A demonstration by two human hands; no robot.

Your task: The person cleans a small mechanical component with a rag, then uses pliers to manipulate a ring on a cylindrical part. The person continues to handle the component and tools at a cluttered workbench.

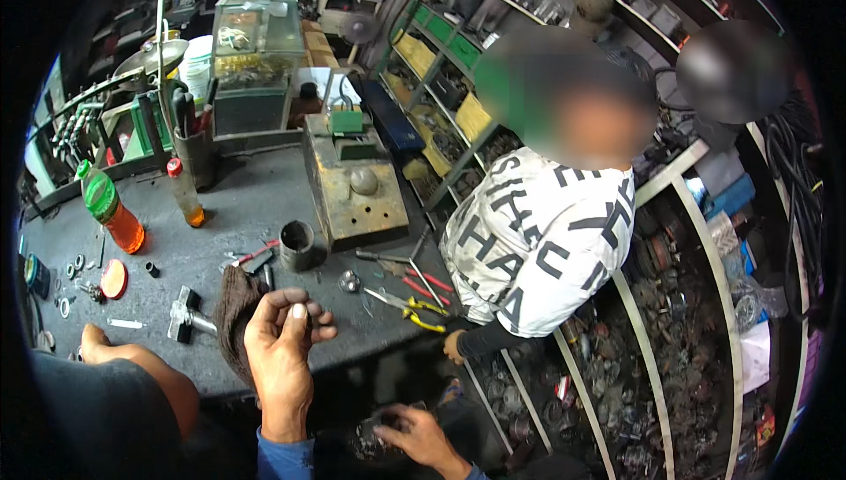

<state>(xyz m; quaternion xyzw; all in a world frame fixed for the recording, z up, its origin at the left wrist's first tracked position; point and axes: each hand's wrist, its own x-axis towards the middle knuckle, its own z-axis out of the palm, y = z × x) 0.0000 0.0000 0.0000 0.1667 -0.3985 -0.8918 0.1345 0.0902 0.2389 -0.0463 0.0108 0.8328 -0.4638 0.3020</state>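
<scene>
My left hand (280,352) is raised at the table's front edge, palm up, with thumb and fingers curled together; whatever is between them is hidden. Just behind it lie a brown cloth (238,334) and a metal T-shaped tool (183,317). Lower down, my right hand (419,436) is closed on a dark, greasy metal part (370,445), whose shape I cannot make out. Yellow-handled pliers (414,312), red-handled pliers (423,286), a small metal part (349,282) and a dark metal cup (297,246) are on the dark worktable (247,185).
A co-worker (546,233) in a patterned white shirt stands at right, against parts shelves (696,348). Another person's bare arm (159,374) rests at left, near two bottles (119,215) and several rings (75,268). A heavy metal block (352,215) sits at the back.
</scene>
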